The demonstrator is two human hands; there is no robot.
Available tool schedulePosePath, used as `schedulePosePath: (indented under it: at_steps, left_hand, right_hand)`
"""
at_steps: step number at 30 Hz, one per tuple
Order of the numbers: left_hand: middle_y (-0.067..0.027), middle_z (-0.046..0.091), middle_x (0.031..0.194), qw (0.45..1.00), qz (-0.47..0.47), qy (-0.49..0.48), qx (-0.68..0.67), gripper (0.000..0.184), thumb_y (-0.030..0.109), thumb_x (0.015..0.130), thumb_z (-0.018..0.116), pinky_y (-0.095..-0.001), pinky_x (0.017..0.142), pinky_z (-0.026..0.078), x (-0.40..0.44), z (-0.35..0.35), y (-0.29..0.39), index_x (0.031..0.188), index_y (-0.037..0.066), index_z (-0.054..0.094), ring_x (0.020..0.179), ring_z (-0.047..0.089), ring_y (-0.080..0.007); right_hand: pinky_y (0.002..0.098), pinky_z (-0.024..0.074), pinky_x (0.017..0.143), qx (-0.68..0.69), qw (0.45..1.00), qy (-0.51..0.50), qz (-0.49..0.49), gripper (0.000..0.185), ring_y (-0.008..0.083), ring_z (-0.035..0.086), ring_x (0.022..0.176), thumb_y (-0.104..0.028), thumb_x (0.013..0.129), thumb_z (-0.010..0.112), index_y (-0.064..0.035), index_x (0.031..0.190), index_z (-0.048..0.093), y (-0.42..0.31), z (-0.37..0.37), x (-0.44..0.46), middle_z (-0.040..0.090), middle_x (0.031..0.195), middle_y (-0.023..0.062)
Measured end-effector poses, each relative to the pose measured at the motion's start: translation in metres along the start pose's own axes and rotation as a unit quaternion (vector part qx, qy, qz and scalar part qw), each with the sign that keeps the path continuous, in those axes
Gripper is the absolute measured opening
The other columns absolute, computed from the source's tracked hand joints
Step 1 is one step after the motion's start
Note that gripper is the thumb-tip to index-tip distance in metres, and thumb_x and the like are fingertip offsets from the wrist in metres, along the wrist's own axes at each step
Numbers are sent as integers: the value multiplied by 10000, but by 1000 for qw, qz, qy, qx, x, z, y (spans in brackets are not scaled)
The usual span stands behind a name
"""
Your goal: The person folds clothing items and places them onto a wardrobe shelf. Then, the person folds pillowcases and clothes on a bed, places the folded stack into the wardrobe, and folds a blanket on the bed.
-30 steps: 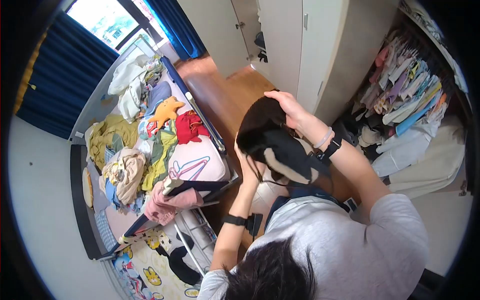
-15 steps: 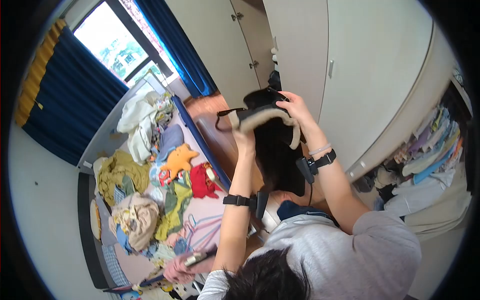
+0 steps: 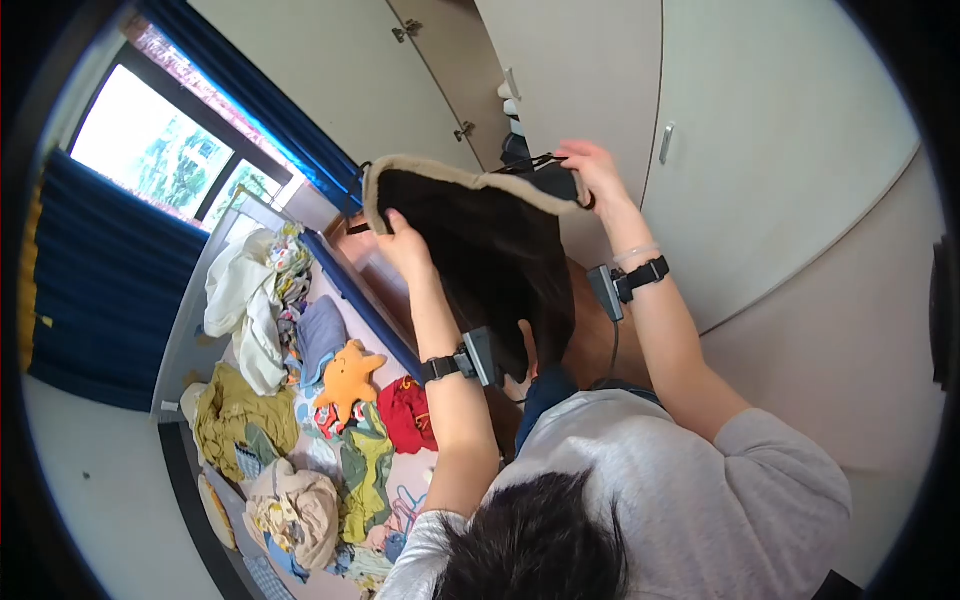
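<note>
A black fabric item with a beige fuzzy edge hangs spread out between my two hands, in front of my body. My left hand grips its upper left edge, with the thumb over the beige trim. At the upper right corner, my right hand is closed on the edge, near a thin black cord. The lower part of the fabric hangs down to about my thighs. Its exact kind cannot be made out.
To the left, a bed bears heaped clothes, an orange star-shaped plush, a red cloth and hangers. White wardrobe doors stand ahead and right; one door is ajar. Blue curtains flank the window.
The black item, earlier bunched between my hands, is now spread wide with its beige edge on top. My left hand has moved left and up. The view has turned, and the hanging clothes have left it.
</note>
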State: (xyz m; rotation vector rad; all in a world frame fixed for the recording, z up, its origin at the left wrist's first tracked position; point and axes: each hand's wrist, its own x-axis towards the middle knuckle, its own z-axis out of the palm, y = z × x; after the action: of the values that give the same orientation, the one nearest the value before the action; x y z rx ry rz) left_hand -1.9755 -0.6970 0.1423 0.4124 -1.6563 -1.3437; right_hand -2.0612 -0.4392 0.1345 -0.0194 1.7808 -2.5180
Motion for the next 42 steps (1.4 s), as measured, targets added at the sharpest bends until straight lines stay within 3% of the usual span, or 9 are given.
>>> schedulePosePath:
  at_steps: [9,18,20,21,23,27,32,39,42]
  left_hand:
    - [-297,542,1047,964,3,-103,246,401,282,883,474,-396,849,405,91,-1,-116,1143,-23,495,1012,527,-391]
    - [-144,557,1124,853,-246,-413,202,453,271,907,462,-286,940,338,168,-40,-197,1248,-25,422,1075,481,-188]
    - [-95,557,973,836,-201,-441,256,395,313,904,464,-292,857,374,235,-25,-163,1114,-20,496,929,480,-153]
    - [-56,549,862,833,-166,-436,296,378,340,899,472,-295,782,403,272,-19,-150,1004,-15,543,821,477,-122]
    - [-57,547,947,951,-141,-274,19,392,391,896,468,-324,778,419,346,-25,-160,1028,28,534,850,496,-135]
    - [-135,312,1381,829,-225,-389,-332,973,751,699,355,-469,1021,267,394,-29,-176,1366,52,241,1276,284,-295]
    - [-51,589,1045,846,-342,-409,21,379,151,791,650,-285,880,403,297,7,-220,1105,-29,538,967,531,-149]
    - [-45,592,1047,804,-474,-354,53,401,250,825,630,-256,881,384,259,-29,-265,1090,-41,552,957,523,-132]
    - [-36,594,1009,787,-417,-419,178,463,337,851,584,-253,856,393,311,-10,-262,1080,-63,542,932,520,-115]
  right_hand:
    - [227,437,723,-119,969,-204,78,264,118,551,814,52,689,519,-34,919,614,68,44,103,611,851,43]
    - [221,444,629,-213,878,-361,229,155,104,555,737,25,660,556,-20,800,605,108,107,240,606,783,43]
    - [205,393,495,-181,906,-378,64,92,83,504,561,-4,624,552,-37,691,606,79,153,290,567,669,5]
    - [216,441,686,-123,895,-423,-69,202,120,562,793,-15,678,556,-28,875,597,52,178,311,594,819,48]
    - [266,410,877,140,926,-347,-54,365,182,516,1041,-47,765,532,-32,1126,480,-10,223,331,545,1085,102]
    - [309,323,1006,196,933,-299,40,420,225,403,1195,-310,934,381,-45,1259,380,48,241,397,407,1300,119]
    - [267,446,708,-301,818,-451,193,392,104,530,829,-326,824,606,30,991,600,141,231,369,598,906,41]
    - [241,406,840,-163,885,-324,292,325,104,539,914,-242,859,555,12,1060,586,188,156,383,610,998,27]
    - [287,426,722,-285,885,-352,112,323,131,552,824,-264,856,550,41,965,550,188,166,409,601,839,78]
